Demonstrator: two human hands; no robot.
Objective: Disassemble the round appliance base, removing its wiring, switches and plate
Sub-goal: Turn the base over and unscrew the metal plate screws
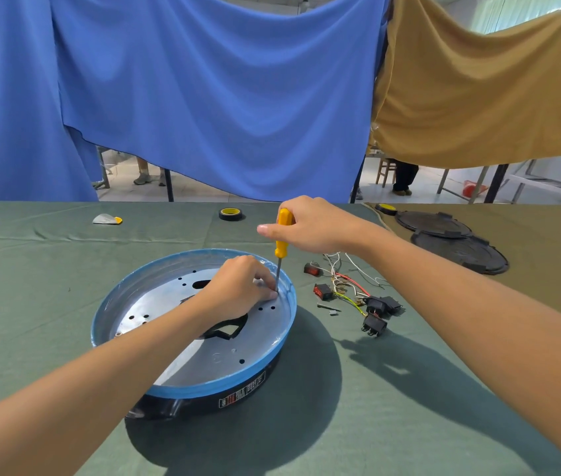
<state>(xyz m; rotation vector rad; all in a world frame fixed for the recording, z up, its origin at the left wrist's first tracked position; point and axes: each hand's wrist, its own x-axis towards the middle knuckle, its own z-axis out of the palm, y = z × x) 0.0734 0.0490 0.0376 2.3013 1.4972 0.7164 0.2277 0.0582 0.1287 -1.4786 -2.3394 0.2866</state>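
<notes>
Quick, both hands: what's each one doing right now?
Left hand: fingers curled at the screwdriver tip on the plate; grip cannot be told.
Right hand: grips the screwdriver handle.

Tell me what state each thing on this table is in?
Round blue-rimmed appliance base: open side up on the green cloth, wiring out.
Silver metal plate: still seated inside the base.
Yellow-handled screwdriver: upright, tip at the plate's far edge.
Right hand: grips the screwdriver handle.
Left hand: fingers bunched at the screwdriver tip.
Bundle of wires and switches: loose on the cloth, beside the base.
Black tape roll: lying flat, untouched.
</notes>
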